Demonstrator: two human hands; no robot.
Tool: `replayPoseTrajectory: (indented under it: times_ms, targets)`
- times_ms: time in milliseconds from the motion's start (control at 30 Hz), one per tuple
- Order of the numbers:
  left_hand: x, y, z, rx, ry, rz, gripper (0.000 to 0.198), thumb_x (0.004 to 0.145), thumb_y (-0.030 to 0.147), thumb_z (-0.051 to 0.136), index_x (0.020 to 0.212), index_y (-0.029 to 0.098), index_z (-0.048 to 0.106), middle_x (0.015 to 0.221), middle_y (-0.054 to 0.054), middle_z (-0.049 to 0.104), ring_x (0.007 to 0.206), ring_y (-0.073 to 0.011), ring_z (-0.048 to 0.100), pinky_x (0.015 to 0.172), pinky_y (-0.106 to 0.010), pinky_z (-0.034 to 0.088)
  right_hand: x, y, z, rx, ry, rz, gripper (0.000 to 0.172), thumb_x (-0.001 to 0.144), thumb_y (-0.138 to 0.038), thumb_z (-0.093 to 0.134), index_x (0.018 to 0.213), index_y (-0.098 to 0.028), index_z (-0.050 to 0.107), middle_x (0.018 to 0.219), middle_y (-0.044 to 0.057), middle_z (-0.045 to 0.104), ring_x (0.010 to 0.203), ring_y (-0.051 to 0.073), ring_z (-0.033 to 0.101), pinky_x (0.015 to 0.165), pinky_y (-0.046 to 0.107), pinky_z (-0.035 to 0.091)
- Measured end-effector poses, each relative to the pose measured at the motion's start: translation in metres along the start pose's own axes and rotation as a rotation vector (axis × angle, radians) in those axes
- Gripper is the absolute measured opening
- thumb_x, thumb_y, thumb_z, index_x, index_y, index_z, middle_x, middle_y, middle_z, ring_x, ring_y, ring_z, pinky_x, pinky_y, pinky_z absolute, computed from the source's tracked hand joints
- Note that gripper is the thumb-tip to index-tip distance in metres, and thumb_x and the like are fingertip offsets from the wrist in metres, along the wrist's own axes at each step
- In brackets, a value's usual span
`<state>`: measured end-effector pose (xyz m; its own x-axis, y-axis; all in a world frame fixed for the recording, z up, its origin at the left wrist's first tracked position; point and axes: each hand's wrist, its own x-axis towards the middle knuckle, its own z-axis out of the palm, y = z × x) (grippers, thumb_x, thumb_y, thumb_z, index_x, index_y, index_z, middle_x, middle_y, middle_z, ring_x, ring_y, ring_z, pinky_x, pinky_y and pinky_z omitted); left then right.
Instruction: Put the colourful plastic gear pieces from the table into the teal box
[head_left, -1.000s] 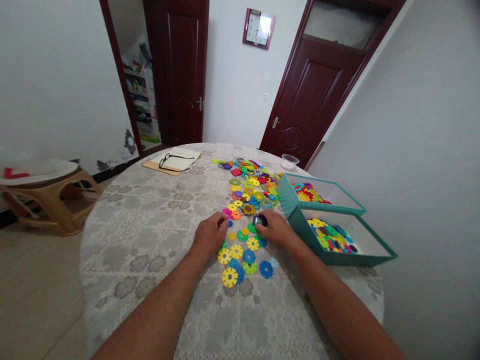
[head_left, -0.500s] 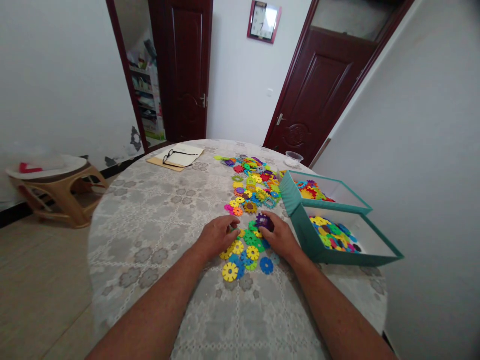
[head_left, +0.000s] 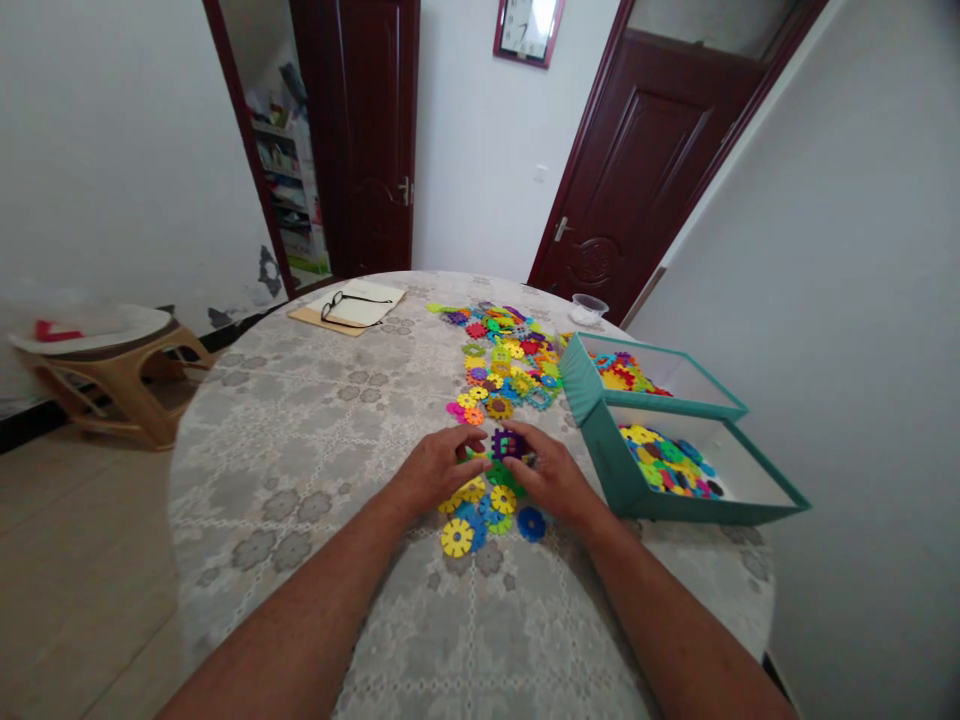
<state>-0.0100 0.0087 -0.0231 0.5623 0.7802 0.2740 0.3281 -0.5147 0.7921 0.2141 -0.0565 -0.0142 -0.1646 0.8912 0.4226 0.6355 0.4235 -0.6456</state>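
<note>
Between thumb and fingers, my right hand (head_left: 551, 475) grips a purple square building piece (head_left: 505, 444) with notched edges and openings in it. Just left of that piece, my left hand (head_left: 442, 465) has its thumb and fingers curved but apart, with nothing seen between them. Beneath and in front of both hands lie loose snap discs: a yellow disc (head_left: 457, 538), a blue disc (head_left: 531, 524), a green disc (head_left: 498, 472) and several others. My fingers partly cover some of them.
A larger pile of colourful pieces (head_left: 517, 350) spreads beyond my hands. On the right, a teal box (head_left: 611, 470) with two parts holds more pieces. A clear plastic tub (head_left: 589, 305) stands behind it. Glasses (head_left: 330, 306) rest on a notebook (head_left: 367, 300) at the far left.
My right hand has brought the purple piece leftward, closer to my left hand. The left hand has shifted slightly toward it, and the view has tilted a little downward.
</note>
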Motion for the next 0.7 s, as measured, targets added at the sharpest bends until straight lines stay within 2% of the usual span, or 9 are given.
replayPoseTrajectory:
  times_ms: [100, 167, 233, 300, 367, 467, 600, 700]
  targets:
    - [0.001, 0.002, 0.0, -0.028, -0.045, 0.012, 0.019, 0.09, 0.031, 0.066, 0.105, 0.02, 0.073, 0.093, -0.001, 0.075, 0.083, -0.0163, 0.066, 0.077, -0.027, 0.048, 0.0, -0.011, 0.002, -0.041, -0.079, -0.111, 0.055, 0.093, -0.025, 0.066, 0.146, -0.028, 0.054, 0.137, 0.008, 0.066, 0.126, 0.024, 0.061, 0.109, 0.042, 0.047]
    - [0.001, 0.003, -0.001, -0.027, -0.018, -0.023, 0.014, 0.09, 0.03, 0.064, 0.098, 0.019, 0.071, 0.085, 0.0, 0.073, 0.077, -0.0156, 0.064, 0.072, -0.026, 0.046, 0.0, -0.008, -0.003, -0.095, -0.057, -0.103, 0.053, 0.095, -0.024, 0.062, 0.146, -0.025, 0.053, 0.132, 0.01, 0.067, 0.119, 0.023, 0.063, 0.104, 0.04, 0.049]
    - [0.002, 0.002, -0.002, -0.033, 0.036, -0.057, 0.016, 0.09, 0.029, 0.063, 0.101, 0.019, 0.069, 0.086, 0.0, 0.072, 0.077, -0.0157, 0.063, 0.072, -0.026, 0.046, 0.0, 0.003, -0.012, -0.224, 0.05, -0.01, 0.044, 0.096, -0.021, 0.055, 0.14, -0.02, 0.057, 0.121, 0.011, 0.069, 0.107, 0.023, 0.065, 0.097, 0.037, 0.05]
    - [0.003, 0.001, -0.003, -0.025, 0.085, -0.076, 0.021, 0.089, 0.026, 0.061, 0.108, 0.02, 0.068, 0.09, 0.0, 0.072, 0.079, -0.0159, 0.063, 0.073, -0.027, 0.046, -0.001, 0.017, -0.021, -0.4, 0.126, 0.131, 0.031, 0.095, -0.02, 0.053, 0.123, -0.017, 0.066, 0.109, 0.012, 0.07, 0.097, 0.023, 0.065, 0.09, 0.035, 0.049]
    - [0.003, 0.0, -0.003, 0.006, 0.104, -0.078, 0.026, 0.088, 0.024, 0.06, 0.113, 0.021, 0.067, 0.09, 0.0, 0.072, 0.079, -0.0159, 0.062, 0.074, -0.027, 0.046, -0.002, 0.029, -0.026, -0.531, 0.083, 0.26, 0.018, 0.095, -0.024, 0.056, 0.103, -0.017, 0.07, 0.1, 0.012, 0.07, 0.093, 0.023, 0.064, 0.085, 0.033, 0.046]
    - [0.003, 0.001, -0.003, 0.058, 0.065, -0.058, 0.02, 0.089, 0.026, 0.06, 0.106, 0.021, 0.069, 0.084, 0.001, 0.07, 0.075, -0.0154, 0.06, 0.071, -0.027, 0.044, -0.003, 0.034, -0.024, -0.584, -0.047, 0.377, 0.015, 0.094, -0.032, 0.061, 0.088, -0.019, 0.067, 0.091, 0.009, 0.069, 0.085, 0.02, 0.062, 0.076, 0.03, 0.041]
    - [0.002, 0.005, -0.003, 0.077, 0.015, -0.015, 0.017, 0.093, 0.032, 0.057, 0.093, 0.021, 0.071, 0.079, 0.001, 0.067, 0.072, -0.0149, 0.058, 0.068, -0.026, 0.041, -0.002, 0.028, -0.015, -0.603, -0.087, 0.415, 0.013, 0.093, -0.029, 0.06, 0.085, -0.02, 0.065, 0.091, 0.007, 0.068, 0.083, 0.018, 0.061, 0.072, 0.028, 0.036]
    - [0.002, 0.006, -0.004, 0.07, -0.004, -0.007, 0.022, 0.095, 0.036, 0.057, 0.091, 0.02, 0.071, 0.08, 0.0, 0.068, 0.073, -0.0155, 0.058, 0.068, -0.026, 0.041, -0.002, 0.024, -0.011, -0.609, -0.072, 0.411, 0.016, 0.094, -0.035, 0.061, 0.088, -0.021, 0.064, 0.094, 0.007, 0.067, 0.086, 0.019, 0.06, 0.073, 0.028, 0.035]
